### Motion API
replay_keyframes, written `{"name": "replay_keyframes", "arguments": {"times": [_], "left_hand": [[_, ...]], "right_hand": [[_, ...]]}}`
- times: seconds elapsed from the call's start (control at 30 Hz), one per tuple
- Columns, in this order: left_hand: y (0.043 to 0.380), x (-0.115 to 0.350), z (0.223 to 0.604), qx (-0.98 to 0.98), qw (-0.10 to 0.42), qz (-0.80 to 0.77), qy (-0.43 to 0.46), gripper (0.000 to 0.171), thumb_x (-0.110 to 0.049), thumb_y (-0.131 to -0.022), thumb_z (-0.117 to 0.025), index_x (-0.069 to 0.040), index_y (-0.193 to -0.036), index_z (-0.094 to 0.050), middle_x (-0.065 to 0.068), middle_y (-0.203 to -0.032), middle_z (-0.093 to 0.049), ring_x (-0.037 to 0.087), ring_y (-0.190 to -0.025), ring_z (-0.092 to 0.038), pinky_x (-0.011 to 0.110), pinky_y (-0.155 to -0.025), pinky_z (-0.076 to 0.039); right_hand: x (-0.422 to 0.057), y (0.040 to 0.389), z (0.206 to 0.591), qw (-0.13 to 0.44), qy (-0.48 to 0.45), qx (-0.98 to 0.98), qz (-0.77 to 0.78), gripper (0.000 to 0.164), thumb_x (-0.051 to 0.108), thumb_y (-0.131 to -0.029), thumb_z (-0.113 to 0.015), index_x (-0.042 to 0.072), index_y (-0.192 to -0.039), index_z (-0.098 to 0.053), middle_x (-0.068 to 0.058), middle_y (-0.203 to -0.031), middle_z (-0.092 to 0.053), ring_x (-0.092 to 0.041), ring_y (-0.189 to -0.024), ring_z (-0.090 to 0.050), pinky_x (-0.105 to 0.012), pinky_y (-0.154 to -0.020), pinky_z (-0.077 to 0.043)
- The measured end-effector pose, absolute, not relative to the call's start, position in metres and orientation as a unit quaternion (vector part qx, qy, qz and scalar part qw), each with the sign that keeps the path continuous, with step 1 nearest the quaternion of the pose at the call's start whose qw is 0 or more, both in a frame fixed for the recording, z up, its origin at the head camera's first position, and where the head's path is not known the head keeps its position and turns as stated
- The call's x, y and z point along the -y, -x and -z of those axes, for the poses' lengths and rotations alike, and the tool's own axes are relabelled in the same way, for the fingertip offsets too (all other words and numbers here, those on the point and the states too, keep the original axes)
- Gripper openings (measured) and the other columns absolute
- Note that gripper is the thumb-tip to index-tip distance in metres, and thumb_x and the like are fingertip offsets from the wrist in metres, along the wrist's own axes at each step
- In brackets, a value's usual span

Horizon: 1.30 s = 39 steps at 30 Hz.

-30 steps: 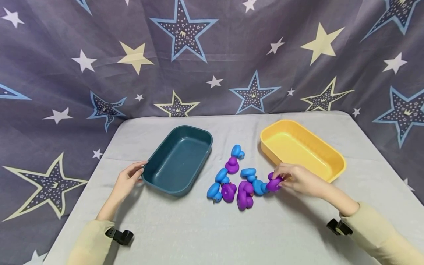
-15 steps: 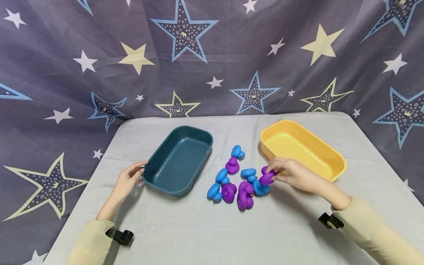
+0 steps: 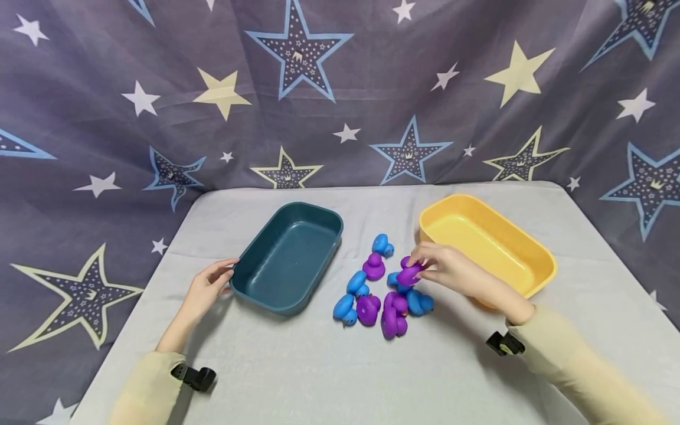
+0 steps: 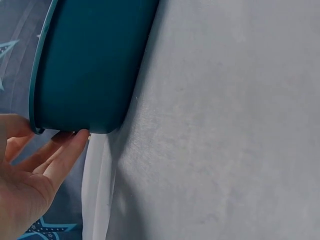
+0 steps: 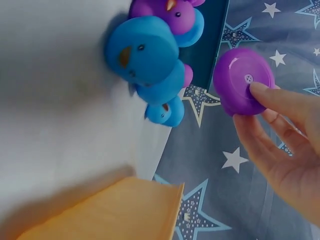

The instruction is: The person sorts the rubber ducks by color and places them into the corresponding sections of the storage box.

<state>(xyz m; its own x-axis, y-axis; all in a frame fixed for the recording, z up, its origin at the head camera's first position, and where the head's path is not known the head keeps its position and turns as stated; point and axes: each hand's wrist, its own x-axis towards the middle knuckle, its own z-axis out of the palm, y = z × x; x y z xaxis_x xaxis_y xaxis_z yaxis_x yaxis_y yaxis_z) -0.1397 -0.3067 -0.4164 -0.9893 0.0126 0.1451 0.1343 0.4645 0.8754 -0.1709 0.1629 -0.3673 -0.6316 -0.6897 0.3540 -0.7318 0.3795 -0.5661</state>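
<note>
My right hand pinches a purple rubber duck between thumb and fingers, above the duck group. Its flat round base faces the camera in the right wrist view. Just under it lies a blue duck, partly covered. Another blue duck is close by. My left hand touches the outside of the dark teal tub at its near left corner. In the left wrist view, fairly straight fingers rest against that tub's end wall.
Several blue and purple ducks lie between the tubs, among them a purple duck and a blue duck at the back. A yellow tub stands to the right, behind my right forearm. A star-patterned cloth hangs behind the table.
My right hand has moved left and slightly back with the purple duck, from beside the right-hand blue duck to above another blue one. The left hand stays at the teal tub.
</note>
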Motion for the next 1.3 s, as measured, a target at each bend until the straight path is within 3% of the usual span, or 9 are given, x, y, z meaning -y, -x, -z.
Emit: {"name": "replay_keyframes", "arguments": {"times": [0.13, 0.23, 0.53, 0.8, 1.3], "left_hand": [[0.14, 0.305, 0.416, 0.85, 0.052, 0.522, 0.048, 0.032, -0.008, -0.091, -0.049, 0.009, -0.118, -0.049, 0.023, -0.102, -0.055, -0.003, -0.081, -0.052, 0.025, -0.061, -0.052], [0.141, 0.305, 0.417, 0.852, 0.048, 0.519, 0.053, 0.033, -0.008, -0.091, -0.048, 0.009, -0.119, -0.049, 0.027, -0.104, -0.054, -0.003, -0.081, -0.052, 0.024, -0.062, -0.052], [0.143, 0.309, 0.421, 0.862, 0.055, 0.501, 0.058, 0.032, -0.009, -0.091, -0.048, 0.007, -0.118, -0.05, 0.014, -0.107, -0.056, -0.004, -0.082, -0.052, 0.028, -0.063, -0.053], [0.143, 0.309, 0.421, 0.863, 0.056, 0.5, 0.054, 0.032, -0.01, -0.092, -0.047, 0.006, -0.118, -0.051, 0.021, -0.11, -0.054, -0.004, -0.083, -0.052, 0.031, -0.064, -0.053], [0.142, 0.308, 0.419, 0.862, 0.057, 0.501, 0.05, 0.032, -0.01, -0.091, -0.048, 0.006, -0.118, -0.051, 0.019, -0.109, -0.055, -0.005, -0.083, -0.053, 0.033, -0.064, -0.053]], "right_hand": [[-0.151, 0.176, 0.365, 0.035, -0.415, 0.836, -0.357, 0.024, -0.01, -0.07, -0.068, 0.003, -0.089, -0.062, -0.004, -0.088, -0.061, -0.016, -0.081, -0.058, -0.03, -0.071, -0.051], [-0.14, 0.182, 0.362, 0.025, -0.405, 0.835, -0.372, 0.023, -0.01, -0.071, -0.066, 0.001, -0.091, -0.061, -0.007, -0.089, -0.061, -0.019, -0.081, -0.058, -0.03, -0.071, -0.051], [-0.109, 0.2, 0.353, 0.005, -0.398, 0.828, -0.395, 0.019, -0.005, -0.074, -0.066, 0.002, -0.092, -0.062, -0.008, -0.093, -0.06, -0.02, -0.086, -0.057, -0.033, -0.075, -0.05], [-0.089, 0.214, 0.354, 0.008, -0.401, 0.828, -0.391, 0.021, -0.004, -0.075, -0.066, 0.003, -0.093, -0.062, -0.007, -0.094, -0.06, -0.019, -0.085, -0.054, -0.035, -0.075, -0.05], [-0.051, 0.241, 0.349, -0.005, -0.378, 0.825, -0.42, 0.02, -0.003, -0.075, -0.066, 0.001, -0.094, -0.064, -0.009, -0.092, -0.061, -0.02, -0.084, -0.055, -0.025, -0.07, -0.05]]}}
